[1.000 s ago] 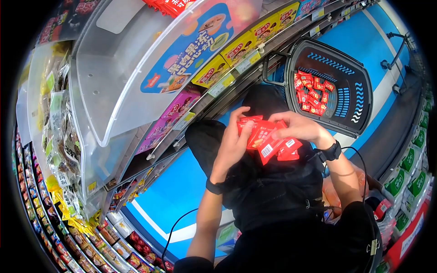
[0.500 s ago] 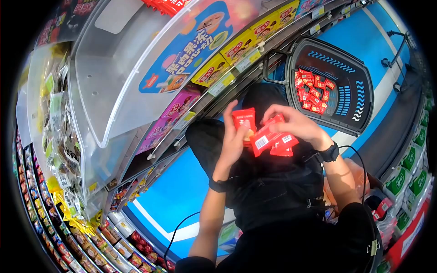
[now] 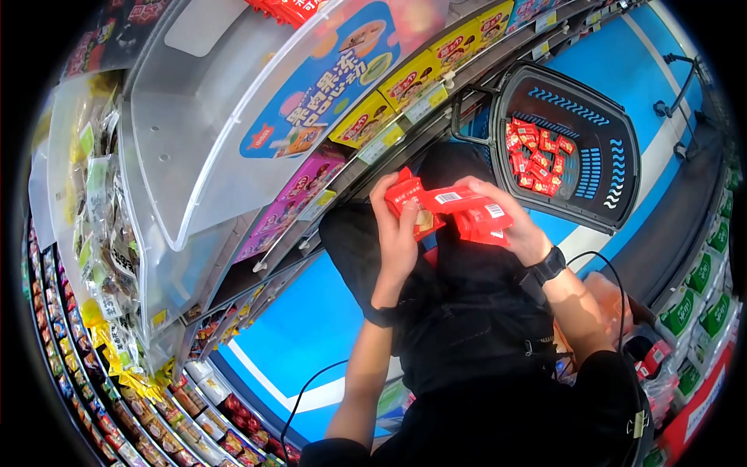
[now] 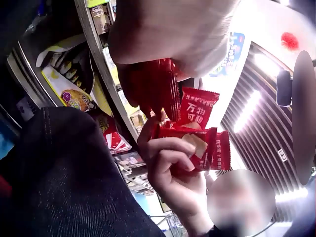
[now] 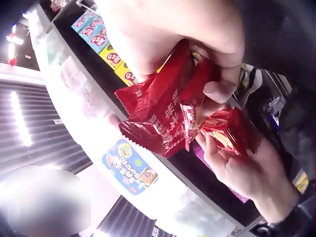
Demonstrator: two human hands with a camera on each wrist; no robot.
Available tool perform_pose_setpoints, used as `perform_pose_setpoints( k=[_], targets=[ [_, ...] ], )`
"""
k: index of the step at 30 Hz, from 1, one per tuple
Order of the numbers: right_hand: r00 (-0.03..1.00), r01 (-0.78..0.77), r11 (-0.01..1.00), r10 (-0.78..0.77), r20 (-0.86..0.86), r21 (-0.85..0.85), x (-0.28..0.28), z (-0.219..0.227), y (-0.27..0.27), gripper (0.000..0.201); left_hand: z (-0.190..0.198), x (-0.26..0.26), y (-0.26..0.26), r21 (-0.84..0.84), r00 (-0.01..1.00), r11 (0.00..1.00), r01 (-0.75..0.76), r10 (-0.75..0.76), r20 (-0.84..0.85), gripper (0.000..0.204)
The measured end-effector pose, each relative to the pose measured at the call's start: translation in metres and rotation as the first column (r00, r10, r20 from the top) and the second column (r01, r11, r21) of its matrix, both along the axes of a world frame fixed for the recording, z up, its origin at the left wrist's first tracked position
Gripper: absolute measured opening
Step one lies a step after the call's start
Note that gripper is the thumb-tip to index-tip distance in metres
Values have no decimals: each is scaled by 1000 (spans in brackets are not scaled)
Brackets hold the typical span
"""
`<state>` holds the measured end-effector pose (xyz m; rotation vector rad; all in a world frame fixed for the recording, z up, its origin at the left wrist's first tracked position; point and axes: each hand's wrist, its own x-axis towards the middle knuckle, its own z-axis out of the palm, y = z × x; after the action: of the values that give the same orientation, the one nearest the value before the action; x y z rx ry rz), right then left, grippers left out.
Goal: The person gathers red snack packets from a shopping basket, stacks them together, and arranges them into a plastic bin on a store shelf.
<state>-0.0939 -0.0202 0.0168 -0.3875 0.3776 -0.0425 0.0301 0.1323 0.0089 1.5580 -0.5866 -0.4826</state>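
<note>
Above the lap, the left hand (image 3: 398, 233) grips red snack packets (image 3: 408, 204) between thumb and fingers. Beside it, the right hand (image 3: 510, 222) holds more red packets (image 3: 480, 224), two with barcodes showing. The two bunches meet between the hands. In the left wrist view, the right hand (image 4: 175, 170) has its fingers curled round several packets (image 4: 197, 106) with white lettering. The right wrist view has the right hand (image 5: 187, 34) close up, pinching packets (image 5: 163, 116), with the left hand (image 5: 247, 170) below, holding another packet (image 5: 224, 131).
A dark basket (image 3: 622, 167) with several red packets (image 3: 537, 159) stands on the blue floor at the upper right. Clear plastic bins (image 3: 183, 140) and shelves of yellow boxes (image 3: 412, 80) line the left. Green-and-white packages (image 3: 685, 311) are stacked at the right.
The left hand's fingers have closed round its packets, which have tilted over and now meet the right hand's bunch. The right hand's packets have shifted slightly and turned. The basket's packets look unchanged.
</note>
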Motion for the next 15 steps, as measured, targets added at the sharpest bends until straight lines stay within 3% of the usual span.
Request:
perform_pose_setpoints(
  k=[2, 5, 8, 13, 15],
  targets=[
    [1000, 7, 1000, -7, -19, -19, 2, 2, 5, 26, 1, -1, 0, -10, 999, 999, 40, -40, 28, 47],
    [997, -37, 999, 36, -63, -9, 3, 2, 6, 27, 8, -1, 0, 69, 928, 997, 19, -43, 370, 37],
    [978, -103, 994, 92, -185, -48, 0, 1, 2, 29, 18, -1, 4, 99, 915, 991, 93, -124, 383, 28],
    [972, -156, 979, 128, -198, -134, 1, 8, 3, 31, 11, 2, 4, 130, 910, 987, 93, -137, 391, 26],
    [979, -141, 978, 114, -172, -155, 0, 8, 2, 32, 8, 2, 4, 99, 961, 990, 99, -121, 248, 29]
  ],
)
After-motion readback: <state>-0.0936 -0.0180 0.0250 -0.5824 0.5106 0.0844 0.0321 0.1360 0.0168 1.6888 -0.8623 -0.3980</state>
